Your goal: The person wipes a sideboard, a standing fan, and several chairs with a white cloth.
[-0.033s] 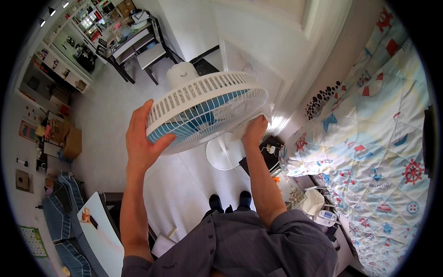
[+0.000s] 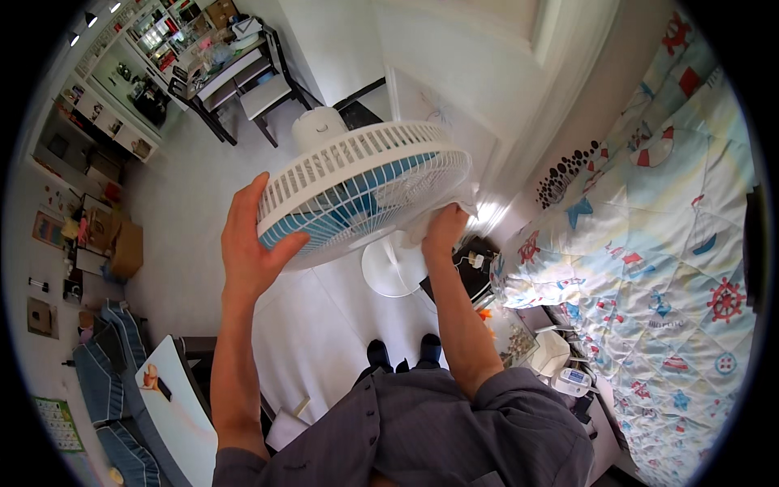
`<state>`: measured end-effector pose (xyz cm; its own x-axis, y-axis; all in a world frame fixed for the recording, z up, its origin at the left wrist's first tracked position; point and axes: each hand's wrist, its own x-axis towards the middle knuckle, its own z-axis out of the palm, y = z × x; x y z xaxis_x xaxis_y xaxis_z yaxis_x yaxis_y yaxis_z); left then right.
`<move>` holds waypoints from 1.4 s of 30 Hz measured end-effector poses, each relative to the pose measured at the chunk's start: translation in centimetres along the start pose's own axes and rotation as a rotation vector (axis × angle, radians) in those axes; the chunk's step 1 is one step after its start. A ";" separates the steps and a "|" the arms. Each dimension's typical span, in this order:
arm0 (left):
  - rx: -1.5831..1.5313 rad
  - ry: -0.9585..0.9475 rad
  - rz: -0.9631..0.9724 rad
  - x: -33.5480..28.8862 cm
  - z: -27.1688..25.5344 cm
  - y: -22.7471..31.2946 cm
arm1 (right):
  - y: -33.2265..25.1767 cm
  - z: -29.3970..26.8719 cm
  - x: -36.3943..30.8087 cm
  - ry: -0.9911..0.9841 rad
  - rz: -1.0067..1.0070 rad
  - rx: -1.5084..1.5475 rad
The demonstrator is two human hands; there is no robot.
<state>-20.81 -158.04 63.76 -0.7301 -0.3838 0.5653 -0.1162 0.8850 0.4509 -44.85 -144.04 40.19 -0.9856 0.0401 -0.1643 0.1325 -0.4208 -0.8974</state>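
A white standing fan (image 2: 357,166) with blue blades is in front of me, its grille facing me and tilted downward. Its round white base (image 2: 389,272) rests on the floor. My left hand (image 2: 253,247) grips the left rim of the fan head, thumb over the front grille and fingers along the side. At the lower right of the grille my right hand (image 2: 446,231) is closed on a thin white cloth (image 2: 418,226), pressed against the rim. Part of the cloth and the fingertips are hidden.
A bed with a patterned quilt (image 2: 649,268) fills the right side. Beside the fan base stands a dark box (image 2: 479,264) with a plug on it. A table (image 2: 178,414) and blue sofa (image 2: 114,373) are at left; a chair (image 2: 268,99) is farther back.
My right hand has shifted very slightly along the rim with the cloth, and the fan head sits a touch higher. My left hand keeps its hold.
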 end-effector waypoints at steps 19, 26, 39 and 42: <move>-0.030 -0.028 0.051 0.0 -0.6 -1.3 | -3.9 1.8 -13.7 -0.651 -1.103 -0.432; -0.276 0.023 0.068 -0.8 -0.4 -2.1 | -16.9 9.5 -12.9 -0.499 -1.510 -0.476; -0.997 0.254 -0.454 -1.6 -3.4 -2.7 | -19.3 12.3 -21.6 -1.129 -1.532 -0.733; -0.914 0.367 -0.497 -1.5 -3.5 -4.1 | -22.3 11.8 -20.5 -1.104 -1.560 -0.814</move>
<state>-16.92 -162.02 63.47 -0.4779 -0.8318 0.2823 0.3115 0.1399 0.9399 -28.87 -146.14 68.37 0.1125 -0.6813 0.7233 -0.9871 -0.1602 0.0026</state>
